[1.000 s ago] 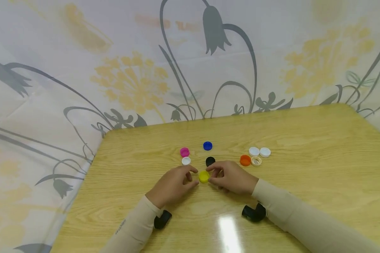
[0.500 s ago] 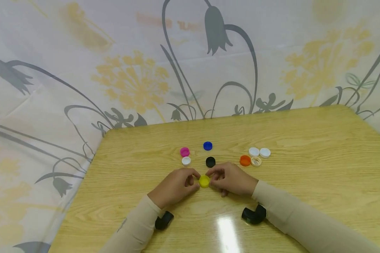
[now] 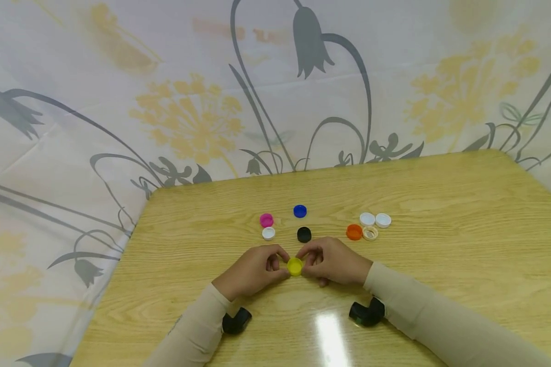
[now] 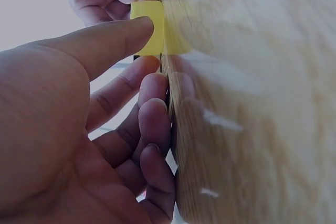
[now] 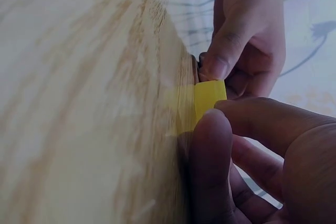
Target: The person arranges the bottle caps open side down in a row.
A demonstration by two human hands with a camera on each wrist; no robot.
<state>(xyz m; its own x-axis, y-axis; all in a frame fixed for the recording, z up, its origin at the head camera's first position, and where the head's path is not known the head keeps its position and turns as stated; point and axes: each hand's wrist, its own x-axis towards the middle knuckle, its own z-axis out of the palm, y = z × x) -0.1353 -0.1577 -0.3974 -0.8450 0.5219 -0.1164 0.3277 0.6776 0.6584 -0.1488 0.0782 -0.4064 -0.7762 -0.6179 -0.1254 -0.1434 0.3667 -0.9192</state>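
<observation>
Left hand [image 3: 252, 270]: thumb and index pinching the left side of a round yellow plastic cap [image 3: 295, 266], flat on the wood-grain tabletop [image 3: 202, 224] between both hands. Beyond that hand: round magenta plastic cap [image 3: 266, 220], small round white plastic cap [image 3: 268, 233]. Beyond the fingertips: round blue plastic cap [image 3: 300, 211], round black plastic cap [image 3: 304, 234]. Right hand [image 3: 337, 262] pinches the opposite side. Past it: round orange plastic cap [image 3: 354, 232].

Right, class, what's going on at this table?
A person's left hand and right hand hold a yellow cap on the wooden table, one from each side. Beyond it lie a black cap, a blue cap, a pink cap and a small white cap. Farther right are an orange cap, a cream ring and two white caps.
</observation>
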